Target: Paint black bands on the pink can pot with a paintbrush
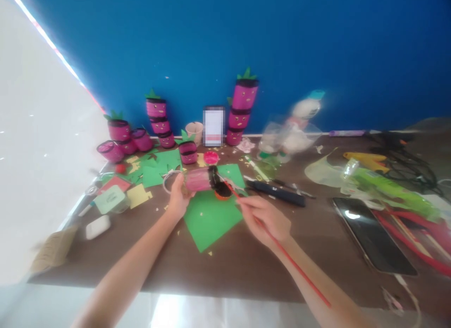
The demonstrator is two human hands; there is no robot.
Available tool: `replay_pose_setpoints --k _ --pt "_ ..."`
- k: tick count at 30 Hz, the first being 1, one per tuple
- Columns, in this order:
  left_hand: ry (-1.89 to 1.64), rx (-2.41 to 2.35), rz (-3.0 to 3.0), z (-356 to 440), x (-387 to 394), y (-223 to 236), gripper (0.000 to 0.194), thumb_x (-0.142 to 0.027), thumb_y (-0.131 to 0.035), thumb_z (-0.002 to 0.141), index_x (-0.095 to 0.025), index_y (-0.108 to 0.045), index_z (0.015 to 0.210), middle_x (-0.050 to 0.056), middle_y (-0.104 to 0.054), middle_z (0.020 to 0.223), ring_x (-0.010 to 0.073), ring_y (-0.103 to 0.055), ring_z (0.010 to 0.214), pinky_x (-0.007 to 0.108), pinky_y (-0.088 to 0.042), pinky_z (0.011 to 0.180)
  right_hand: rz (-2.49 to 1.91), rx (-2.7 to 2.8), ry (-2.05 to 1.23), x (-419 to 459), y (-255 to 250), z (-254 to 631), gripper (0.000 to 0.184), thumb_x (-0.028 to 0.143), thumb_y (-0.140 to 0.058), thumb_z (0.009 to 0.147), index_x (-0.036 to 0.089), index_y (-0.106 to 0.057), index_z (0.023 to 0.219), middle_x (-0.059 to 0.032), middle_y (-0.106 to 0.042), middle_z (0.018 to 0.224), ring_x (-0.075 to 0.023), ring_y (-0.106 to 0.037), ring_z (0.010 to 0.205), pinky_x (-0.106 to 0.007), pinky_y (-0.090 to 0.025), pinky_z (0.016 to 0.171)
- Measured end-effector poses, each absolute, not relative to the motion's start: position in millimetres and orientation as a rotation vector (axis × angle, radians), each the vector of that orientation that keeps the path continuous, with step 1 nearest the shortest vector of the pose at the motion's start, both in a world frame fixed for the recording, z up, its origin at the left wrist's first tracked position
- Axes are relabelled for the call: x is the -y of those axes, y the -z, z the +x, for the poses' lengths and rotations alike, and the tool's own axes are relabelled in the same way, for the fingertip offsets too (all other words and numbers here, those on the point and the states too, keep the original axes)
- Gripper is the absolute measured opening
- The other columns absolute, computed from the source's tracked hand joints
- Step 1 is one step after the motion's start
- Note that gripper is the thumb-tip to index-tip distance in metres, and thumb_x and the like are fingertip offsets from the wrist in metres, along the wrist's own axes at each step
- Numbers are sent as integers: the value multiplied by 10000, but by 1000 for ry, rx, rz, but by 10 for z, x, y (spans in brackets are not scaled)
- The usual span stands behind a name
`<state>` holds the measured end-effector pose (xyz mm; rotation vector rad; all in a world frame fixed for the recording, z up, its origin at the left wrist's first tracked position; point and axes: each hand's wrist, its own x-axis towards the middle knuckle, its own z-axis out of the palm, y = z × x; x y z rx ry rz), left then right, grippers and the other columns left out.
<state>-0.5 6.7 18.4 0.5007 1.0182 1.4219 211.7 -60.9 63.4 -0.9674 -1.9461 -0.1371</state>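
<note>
My left hand grips a pink cup lying on its side, its black-rimmed mouth pointing right. My right hand holds a long red paintbrush, whose tip reaches the cup's black rim above a small orange pot of black paint. Both hands work over a green paper sheet on the brown table. The picture is blurred.
Stacks of pink painted cups with faces and green leaves stand along the blue wall. Green, yellow and red paper scraps lie at left. A black phone, a black marker, glue guns and cables lie at right.
</note>
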Motion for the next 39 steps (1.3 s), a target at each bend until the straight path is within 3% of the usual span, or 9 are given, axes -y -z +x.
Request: replay_pose_setpoints --k 5,13,19,22,24,27,32,39 --pt "-1437 -1005 530 -14 -60 -175 340 -475 -632 661 -205 -561 856 -31 -637 727 81 -585 544 153 -374 406 -924 2041 220 531 -544 2114 162 130 -514 844 208 -577 717 -48 -678 714 -151 -629 608 -258 -531 543" --pt "-1450 -1025 543 -32 -59 -162 354 -448 -644 657 -225 -554 917 -37 -622 747 75 -570 538 155 -378 413 -945 2088 89 543 -530 2152 177 115 -510 840 216 -530 696 -32 -657 737 -140 -593 601 -266 -500 542" --pt "-1451 -996 550 -31 -72 -141 352 -437 -657 654 -220 -555 911 -36 -620 749 73 -573 544 151 -395 420 -961 2076 70 556 -543 2157 193 131 -508 838 219 -528 668 -14 -618 631 -138 -568 531 -266 -477 477" --pt "-1465 -982 477 -24 -90 -166 307 -463 -608 697 -207 -550 857 -26 -608 715 79 -578 546 148 -405 417 -864 1981 79 609 -561 2170 200 110 -542 820 213 -513 651 -50 -668 738 -151 -625 642 -271 -526 547" --pt "-1462 -946 402 -27 -100 -206 310 -490 -541 748 -197 -539 851 -16 -588 690 80 -569 527 147 -407 405 -845 1855 91 640 -579 2180 112 103 -584 799 203 -557 758 -82 -690 842 -172 -655 745 -298 -555 634" --pt "-1410 -826 320 -55 -98 -295 369 -518 -435 814 -168 -525 887 6 -548 669 53 -497 450 126 -377 357 -898 1742 128 646 -612 2184 166 78 -610 774 199 -588 885 -99 -697 914 -190 -665 805 -327 -560 714" --pt "-1241 -584 120 -152 -51 -401 402 -477 -313 891 -138 -510 982 37 -503 724 -1 -364 374 70 -308 288 -922 1689 105 575 -635 2142 183 59 -605 764 213 -596 861 -77 -698 864 -187 -669 789 -323 -564 702" --pt "-1132 -400 -70 -223 -4 -350 278 -335 -370 913 -146 -465 1093 15 -470 749 -20 -396 373 34 -357 322 -773 1509 -87 487 -540 2108 255 34 -588 764 215 -524 931 -56 -675 826 -177 -677 734 -310 -575 599"
